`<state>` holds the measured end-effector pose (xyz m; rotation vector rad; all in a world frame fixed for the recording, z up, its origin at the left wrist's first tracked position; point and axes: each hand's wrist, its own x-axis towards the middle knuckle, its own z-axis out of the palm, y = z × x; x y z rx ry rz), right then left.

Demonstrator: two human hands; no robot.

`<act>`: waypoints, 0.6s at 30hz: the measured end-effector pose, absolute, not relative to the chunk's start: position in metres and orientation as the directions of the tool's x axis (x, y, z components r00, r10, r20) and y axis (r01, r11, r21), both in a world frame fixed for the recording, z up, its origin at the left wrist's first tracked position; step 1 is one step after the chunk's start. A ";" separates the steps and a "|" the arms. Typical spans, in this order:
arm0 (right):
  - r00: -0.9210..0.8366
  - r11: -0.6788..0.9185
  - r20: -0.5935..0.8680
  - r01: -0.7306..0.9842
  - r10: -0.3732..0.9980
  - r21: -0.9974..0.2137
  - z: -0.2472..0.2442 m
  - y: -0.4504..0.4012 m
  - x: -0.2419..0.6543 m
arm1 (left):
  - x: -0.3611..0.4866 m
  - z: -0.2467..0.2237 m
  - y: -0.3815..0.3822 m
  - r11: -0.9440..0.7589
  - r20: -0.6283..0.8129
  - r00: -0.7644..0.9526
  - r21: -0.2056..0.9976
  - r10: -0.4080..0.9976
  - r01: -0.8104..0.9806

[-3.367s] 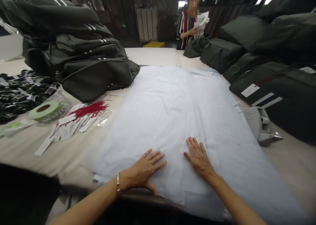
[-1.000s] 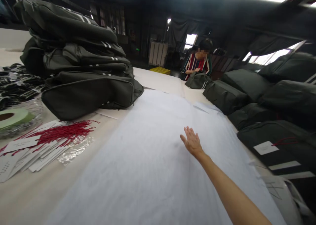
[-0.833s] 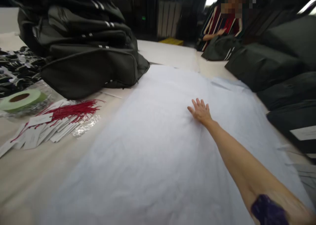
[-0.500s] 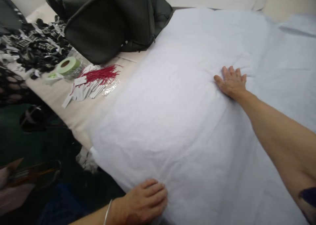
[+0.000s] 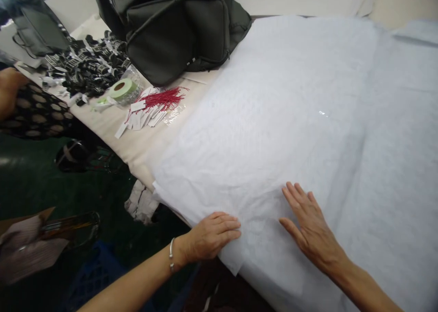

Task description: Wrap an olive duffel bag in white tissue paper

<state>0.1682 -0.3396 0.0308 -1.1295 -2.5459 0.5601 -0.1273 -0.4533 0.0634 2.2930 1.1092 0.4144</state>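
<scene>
A thin white sheet (image 5: pixel 260 134), slightly wrinkled, is spread over the table, its near corner hanging past the front edge. My left hand (image 5: pixel 214 234), with a silver bracelet on the wrist, rests on the sheet at that edge. Its fingers lie side by side on the material and the thumb is hidden. To the right, my right hand (image 5: pixel 310 225) is open, palm down, thumb spread from the fingers. It is over the sheet close to the near edge; whether it touches cannot be made out.
A dark green backpack (image 5: pixel 178 33) stands at the back. Left of the sheet lie red-stringed white tags (image 5: pixel 147 111), a green tape roll (image 5: pixel 122 89) and a heap of black straps (image 5: pixel 92 63). Another person's arm (image 5: pixel 10 93) shows at far left. A blue crate (image 5: pixel 92 275) is on the floor.
My right hand has come back from the middle of the sheet toward the near edge. My left hand stays at the edge. The view has shifted, showing more of the left side.
</scene>
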 end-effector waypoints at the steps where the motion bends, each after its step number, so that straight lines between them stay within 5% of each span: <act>1: -0.640 0.611 0.107 0.653 0.761 -0.447 0.027 -0.353 0.169 | -0.132 0.065 -0.457 -0.498 0.051 0.585 0.589 0.809 0.637; 14: -0.661 0.679 0.158 0.700 0.733 -0.222 0.010 -0.424 0.124 | -0.165 0.051 -0.507 -0.692 0.109 0.699 0.312 0.707 0.651; 18: -0.659 0.724 0.303 0.648 0.688 -0.234 -0.006 -0.426 0.127 | -0.144 0.056 -0.507 -0.681 0.047 0.683 0.150 0.729 0.717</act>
